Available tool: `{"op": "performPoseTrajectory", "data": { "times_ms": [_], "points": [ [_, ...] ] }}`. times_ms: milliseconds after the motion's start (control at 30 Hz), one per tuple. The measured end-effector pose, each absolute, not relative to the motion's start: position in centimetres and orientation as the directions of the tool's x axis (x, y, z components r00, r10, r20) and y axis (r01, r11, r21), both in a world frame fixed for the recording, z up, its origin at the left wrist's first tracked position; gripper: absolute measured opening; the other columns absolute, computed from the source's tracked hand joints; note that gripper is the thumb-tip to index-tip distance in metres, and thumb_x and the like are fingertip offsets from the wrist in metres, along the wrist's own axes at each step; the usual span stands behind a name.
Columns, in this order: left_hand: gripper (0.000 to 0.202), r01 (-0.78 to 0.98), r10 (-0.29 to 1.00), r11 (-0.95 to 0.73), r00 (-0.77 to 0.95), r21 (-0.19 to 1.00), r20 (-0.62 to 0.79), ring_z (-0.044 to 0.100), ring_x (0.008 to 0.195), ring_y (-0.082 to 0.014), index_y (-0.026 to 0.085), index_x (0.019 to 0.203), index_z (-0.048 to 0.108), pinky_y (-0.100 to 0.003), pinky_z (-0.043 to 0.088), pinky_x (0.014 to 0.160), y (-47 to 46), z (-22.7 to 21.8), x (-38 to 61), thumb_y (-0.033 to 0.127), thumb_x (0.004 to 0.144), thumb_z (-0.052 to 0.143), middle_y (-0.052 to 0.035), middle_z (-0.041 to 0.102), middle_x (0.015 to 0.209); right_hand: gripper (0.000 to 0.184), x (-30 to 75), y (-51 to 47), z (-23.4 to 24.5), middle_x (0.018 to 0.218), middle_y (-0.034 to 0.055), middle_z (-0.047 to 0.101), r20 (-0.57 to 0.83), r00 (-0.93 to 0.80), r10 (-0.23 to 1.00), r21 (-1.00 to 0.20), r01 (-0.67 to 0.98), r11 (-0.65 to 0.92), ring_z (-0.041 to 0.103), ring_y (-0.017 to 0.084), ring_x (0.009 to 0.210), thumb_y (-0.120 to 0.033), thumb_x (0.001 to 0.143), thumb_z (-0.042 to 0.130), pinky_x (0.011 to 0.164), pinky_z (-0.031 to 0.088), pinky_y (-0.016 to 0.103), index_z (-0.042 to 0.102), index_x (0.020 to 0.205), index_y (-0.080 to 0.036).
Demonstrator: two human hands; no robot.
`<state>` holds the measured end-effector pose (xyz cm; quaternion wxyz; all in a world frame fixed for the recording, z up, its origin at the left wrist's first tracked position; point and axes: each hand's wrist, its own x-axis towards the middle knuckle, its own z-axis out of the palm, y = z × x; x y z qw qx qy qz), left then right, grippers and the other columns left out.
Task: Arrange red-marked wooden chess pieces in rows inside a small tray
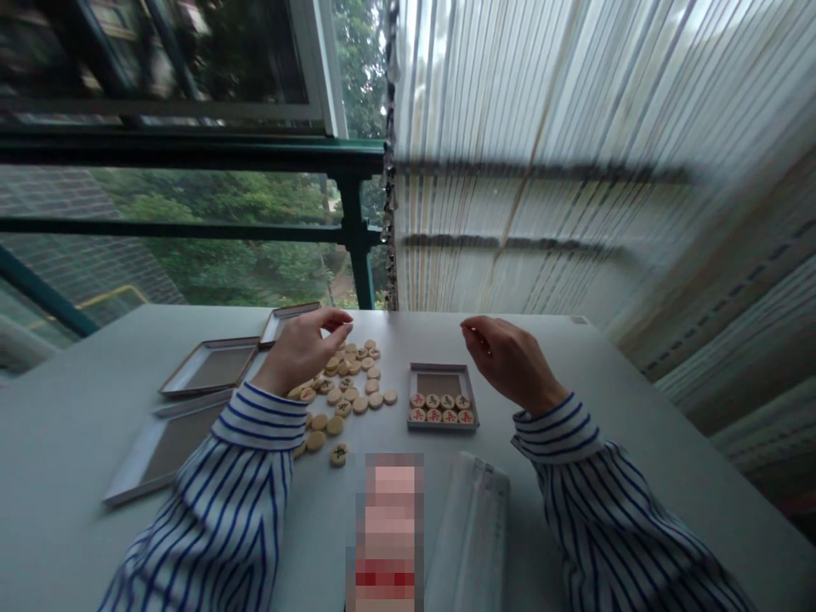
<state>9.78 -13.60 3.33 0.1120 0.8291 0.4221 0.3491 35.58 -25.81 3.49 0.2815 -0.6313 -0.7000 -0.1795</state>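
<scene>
A sheer striped curtain (574, 102) is hanging between one and two o'clock — toward ten, a dark green railing (191, 228) is crossing before leafy greenery (261, 197), while a brick wall (70, 197) is standing beyond.

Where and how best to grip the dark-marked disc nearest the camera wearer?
Probably by the rim of the dark-marked disc, pinched across opposite edges, from above and the right. It lies flat, marked face up, so its edge offers the hold; other discs sit beyond it and to its left.
</scene>
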Motion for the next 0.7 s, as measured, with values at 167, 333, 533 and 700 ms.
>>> {"op": "performPoseTrajectory", "data": {
  "times_ms": [167, 333, 533, 700],
  "points": [
    [0.026, 0.585, 0.770, -0.632, 0.400, 0.508, 0.498, 0.062, 0.073, -0.0165, 0.018, 0.090, 0.061, -0.026, 0.048, 0.067, -14.5, 3.1, 10.0, 0.038, 0.077, 0.050, -0.0033, 0.066, 0.078, 0.026, 35.1, -26.3, 4.0, 0.082, 0.0063, 0.065, 0.619, -0.063, 0.783, -0.138, 0.972, 0.188, 0.057, 0.014, 0.075, -0.018, 0.084, 0.039, 0.068, 0.039, 0.025, 0.058, 0.100, -0.015],
    [0.027, 0.620, 0.789, -0.595, 0.333, 0.510, 0.516, 0.062, 0.078, -0.0177, 0.018, 0.094, 0.060, -0.027, 0.048, 0.071, -16.7, 2.3, 9.4, 0.037, 0.078, 0.049, -0.0041, 0.066, 0.083, 0.027, 34.4, -26.9, 4.7, 0.081, 0.0060, 0.065, 0.589, -0.097, 0.802, -0.140, 0.966, 0.219, 0.057, 0.014, 0.073, -0.016, 0.082, 0.039, 0.067, 0.039, 0.025, 0.059, 0.100, -0.016],
    [0.029, 0.630, 0.807, -0.489, 0.065, 0.603, 0.587, 0.061, 0.083, -0.0185, 0.019, 0.096, 0.060, -0.029, 0.048, 0.074, -19.3, -0.9, 8.3, 0.038, 0.079, 0.047, -0.0052, 0.066, 0.093, 0.028, 33.5, -27.3, 4.8, 0.085, 0.0062, 0.065, 0.552, -0.148, 0.820, -0.119, 0.960, 0.253, 0.058, 0.015, 0.078, -0.016, 0.082, 0.039, 0.069, 0.040, 0.025, 0.057, 0.103, -0.016],
    [0.029, 0.610, 0.800, -0.383, -0.156, 0.693, 0.579, 0.062, 0.081, -0.0187, 0.017, 0.096, 0.061, -0.030, 0.048, 0.075, -19.2, -3.6, 6.6, 0.036, 0.079, 0.046, -0.0061, 0.066, 0.091, 0.026, 32.9, -27.2, 4.3, 0.089, 0.0064, 0.065, 0.534, -0.189, 0.824, -0.102, 0.953, 0.285, 0.057, 0.016, 0.081, -0.016, 0.082, 0.038, 0.071, 0.040, 0.026, 0.057, 0.101, -0.016]
  ]
}}
